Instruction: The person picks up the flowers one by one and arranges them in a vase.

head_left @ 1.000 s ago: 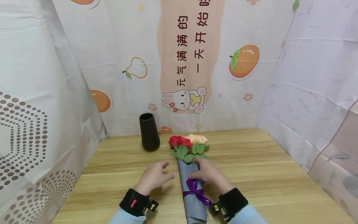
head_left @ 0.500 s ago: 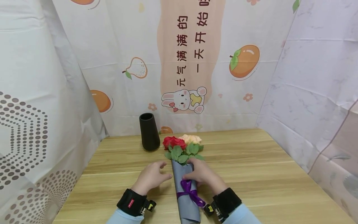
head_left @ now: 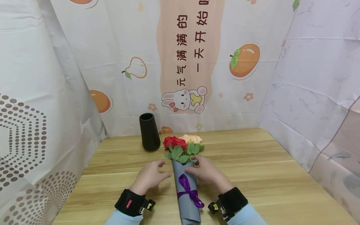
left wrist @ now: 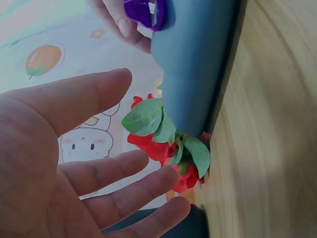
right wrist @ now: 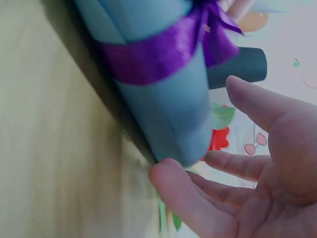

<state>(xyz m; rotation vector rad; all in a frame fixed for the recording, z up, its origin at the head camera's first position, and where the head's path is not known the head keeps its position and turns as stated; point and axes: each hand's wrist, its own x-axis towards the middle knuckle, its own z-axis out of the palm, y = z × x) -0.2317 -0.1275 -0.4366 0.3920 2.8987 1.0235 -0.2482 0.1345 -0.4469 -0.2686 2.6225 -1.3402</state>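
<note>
A bouquet wrapped in grey-blue paper (head_left: 189, 212) lies on the table, its blooms pointing away from me. Red roses (head_left: 175, 142) and a cream bloom (head_left: 192, 139) stick out among green leaves (head_left: 184, 153), and a purple ribbon bow (head_left: 192, 193) circles the wrap. To its left, my left hand (head_left: 149, 176) hovers with parted, relaxed fingers, apart from the paper. My right hand (head_left: 209, 172) is at the bouquet's right side near the leaves. In the right wrist view its fingers (right wrist: 198, 198) are spread beside the wrap, one fingertip right at the paper's edge.
A black vase (head_left: 150, 132) stands upright at the back left of the wooden table (head_left: 247, 175). Behind it hangs a printed cloth (head_left: 112, 47), with more cloth along the left (head_left: 25, 62) and right (head_left: 317, 78) sides.
The bouquet slid a little left along with my right hand, then stayed put. My right hand has since loosened and shifted slightly back to the right. My left hand drifted slightly left.
</note>
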